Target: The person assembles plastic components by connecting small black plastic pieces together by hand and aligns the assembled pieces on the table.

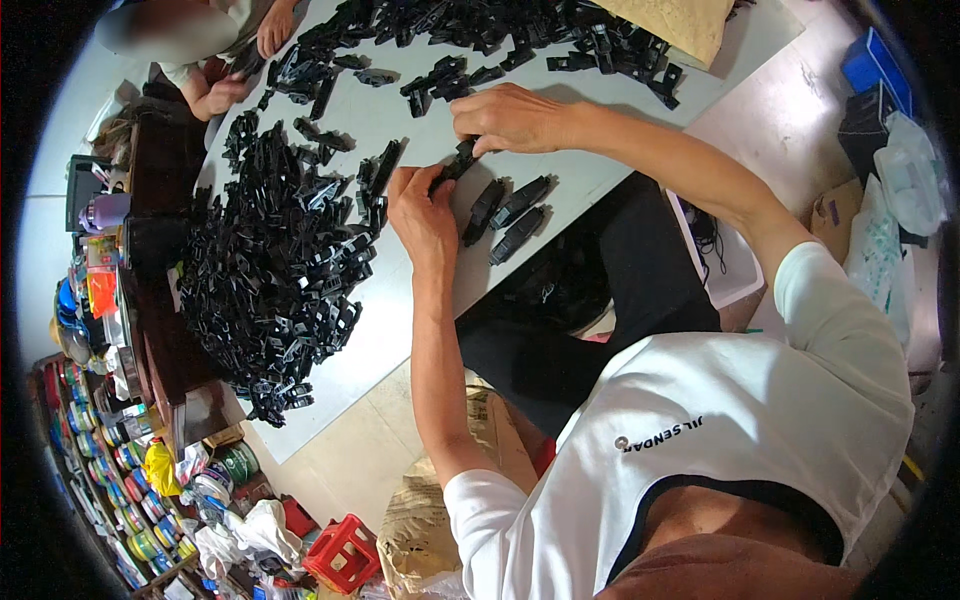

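Observation:
Over the white table (385, 335), my left hand (422, 215) and my right hand (508, 118) meet at a small black plastic part (459, 163). Each hand pinches one end of it; the fingers cover much of its shape. Close to my left hand, on its right, lie three similar black elongated pieces, one of them a black plastic piece (522, 202) with a lighter grey patch. A big heap of black plastic parts (285, 260) spreads to the left of my left hand. Beyond my right hand is another pile of black parts (450, 25).
Across the table at the far left, another person's hand (275, 30) rests near the pile. A tan sack (680, 25) lies at the far edge. Shelves of colourful cans (120, 475) stand lower left, by a red plastic basket (343, 553). A white bin (735, 280) sits right of my legs.

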Motion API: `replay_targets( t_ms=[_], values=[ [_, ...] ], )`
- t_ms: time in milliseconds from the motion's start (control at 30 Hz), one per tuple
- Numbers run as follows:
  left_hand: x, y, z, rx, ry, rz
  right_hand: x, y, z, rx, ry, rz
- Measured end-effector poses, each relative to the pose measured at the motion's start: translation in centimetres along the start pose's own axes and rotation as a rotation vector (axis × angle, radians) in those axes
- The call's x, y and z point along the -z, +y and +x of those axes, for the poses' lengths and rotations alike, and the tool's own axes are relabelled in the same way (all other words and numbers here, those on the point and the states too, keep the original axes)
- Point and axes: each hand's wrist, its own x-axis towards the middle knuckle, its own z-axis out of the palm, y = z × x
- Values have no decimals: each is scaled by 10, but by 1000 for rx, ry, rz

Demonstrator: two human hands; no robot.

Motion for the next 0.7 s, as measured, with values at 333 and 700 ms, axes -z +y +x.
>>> replay_targets(
  t_ms=[333, 700],
  values=[
    [-1, -1, 1, 20, -13, -86, -13, -4, 6, 171, -37, 100],
    [-10, -81, 34, -182, 132, 546, -62, 46, 86, 66, 92, -418]
  ],
)
